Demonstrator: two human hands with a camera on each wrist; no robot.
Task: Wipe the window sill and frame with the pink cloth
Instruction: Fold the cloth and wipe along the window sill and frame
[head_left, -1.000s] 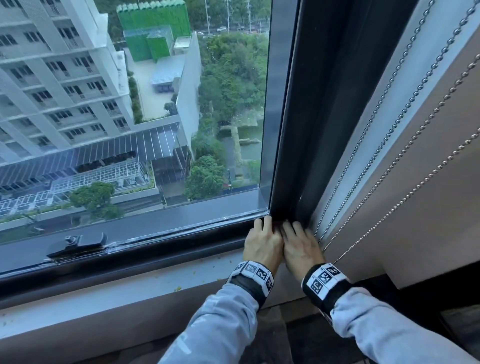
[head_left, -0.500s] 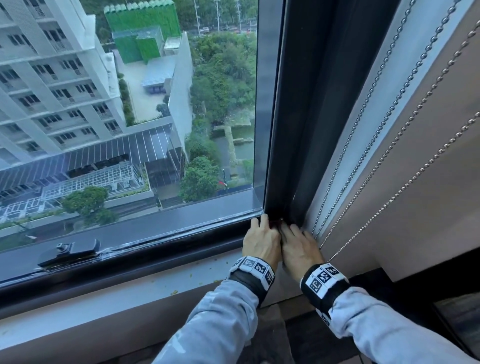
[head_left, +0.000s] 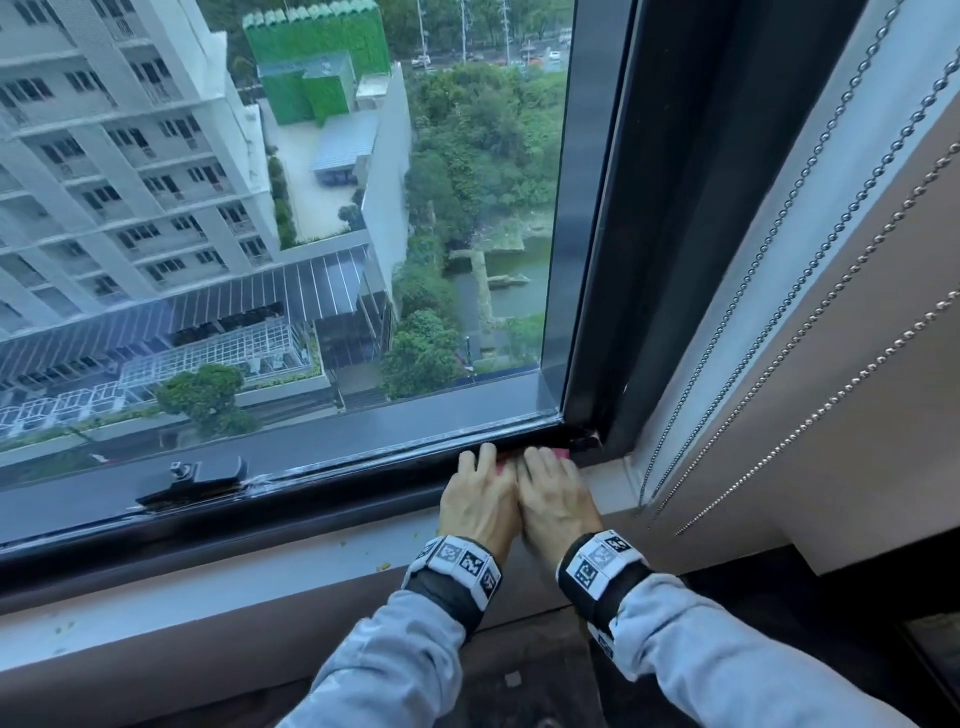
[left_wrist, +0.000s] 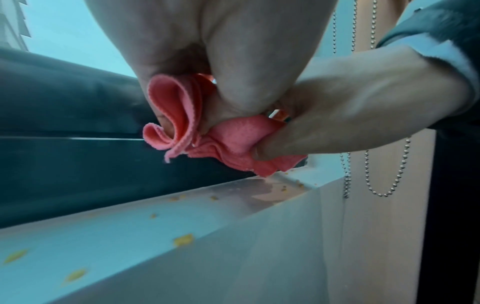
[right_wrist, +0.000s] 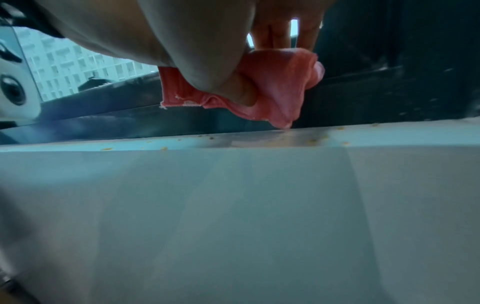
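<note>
My two hands lie side by side at the bottom right corner of the dark window frame. The left hand and the right hand both grip the bunched pink cloth against the lower frame rail. The left wrist view shows the pink cloth pinched between my thumbs and fingers, hanging just above the white sill. From the right wrist, the pink cloth is under my thumb, its tip touching the sill. Most of the cloth is hidden under my hands in the head view.
Small yellow crumbs lie scattered on the sill. A black window latch sits on the frame to the left. Metal bead chains hang down the beige wall at the right, close to my right hand.
Both hands with the cloth have slid a little left, out of the corner, along the bottom frame rail. A pink edge now shows beyond the fingers.
</note>
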